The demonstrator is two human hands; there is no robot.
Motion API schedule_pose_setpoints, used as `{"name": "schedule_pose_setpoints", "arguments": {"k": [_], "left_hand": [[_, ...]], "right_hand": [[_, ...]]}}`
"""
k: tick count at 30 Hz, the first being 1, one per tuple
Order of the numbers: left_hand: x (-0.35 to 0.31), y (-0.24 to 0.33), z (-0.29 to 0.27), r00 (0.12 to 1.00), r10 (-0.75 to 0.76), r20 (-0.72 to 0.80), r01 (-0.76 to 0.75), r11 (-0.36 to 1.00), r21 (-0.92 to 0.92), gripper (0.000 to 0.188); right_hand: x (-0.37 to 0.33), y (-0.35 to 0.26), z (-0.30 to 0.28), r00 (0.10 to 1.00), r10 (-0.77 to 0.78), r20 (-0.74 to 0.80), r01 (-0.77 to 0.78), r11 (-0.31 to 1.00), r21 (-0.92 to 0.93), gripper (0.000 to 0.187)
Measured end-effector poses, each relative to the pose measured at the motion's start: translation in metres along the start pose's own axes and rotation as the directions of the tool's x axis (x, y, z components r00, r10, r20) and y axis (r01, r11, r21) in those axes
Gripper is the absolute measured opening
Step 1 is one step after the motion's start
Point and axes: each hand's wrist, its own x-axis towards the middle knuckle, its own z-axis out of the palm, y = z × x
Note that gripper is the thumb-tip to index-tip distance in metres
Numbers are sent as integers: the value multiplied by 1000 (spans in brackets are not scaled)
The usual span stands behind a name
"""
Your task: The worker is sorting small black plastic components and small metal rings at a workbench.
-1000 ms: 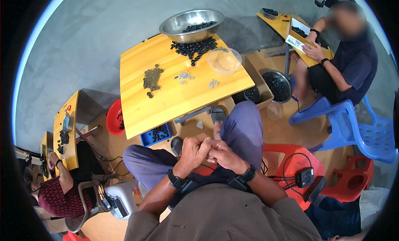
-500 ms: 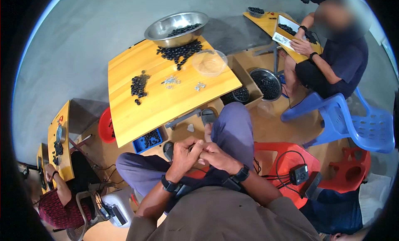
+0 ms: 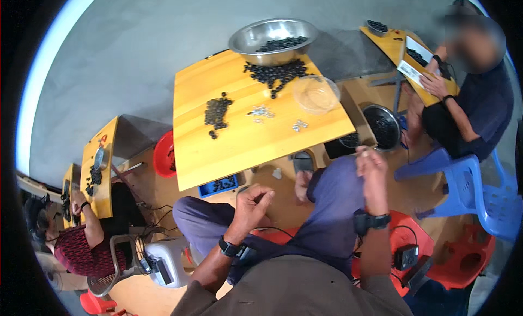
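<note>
My left hand (image 3: 252, 208) is closed above my left thigh, thumb pressed on curled fingers; whatever it holds is hidden. Out to the right, beyond the near right corner of the wooden table (image 3: 239, 158), my right hand (image 3: 372, 167) has its fingertips drawn together. Anything between them is too small to make out. On the tabletop lie a small heap of black round parts (image 3: 217, 114), a pile of small silvery metal pieces (image 3: 260, 112) and a smaller cluster of them (image 3: 299, 125). A clear plastic bowl (image 3: 316, 95) stands at the right edge.
Behind a larger black heap (image 3: 277, 74) sits a steel basin (image 3: 267, 55). Under the table are a blue tray (image 3: 219, 186) and a red basin (image 3: 163, 158); a cardboard box (image 3: 360, 122) and another steel basin (image 3: 383, 128) stand right. Co-workers sit at both sides.
My hands, together before, are now apart: the right has swung out to the right beside the table corner, the left stays over my lap. The view has shifted, moving the table rightward.
</note>
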Motion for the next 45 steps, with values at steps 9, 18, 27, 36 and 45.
{"name": "schedule_pose_setpoints", "arguments": {"k": [9,18,27,36,45], "left_hand": [[61,-9,-117,887,199,-417,48,858,512,13],[129,-17,-152,895,353,-271,-20,640,768,22],[131,-31,-156,919,380,-103,-107,494,863,18],[67,-8,-130,904,342,-258,-118,778,618,13],[68,-9,-148,895,303,-327,24,700,714,43]], "right_hand": [[163,34,-38,962,259,-90,-267,959,-94,14],[183,67,-46,887,455,-75,-459,888,-39,21],[19,-2,19,979,154,136,-179,963,203,25],[-76,29,146,717,214,663,-296,955,13,27],[-91,63,184,617,296,729,-399,916,-35,28]]}}
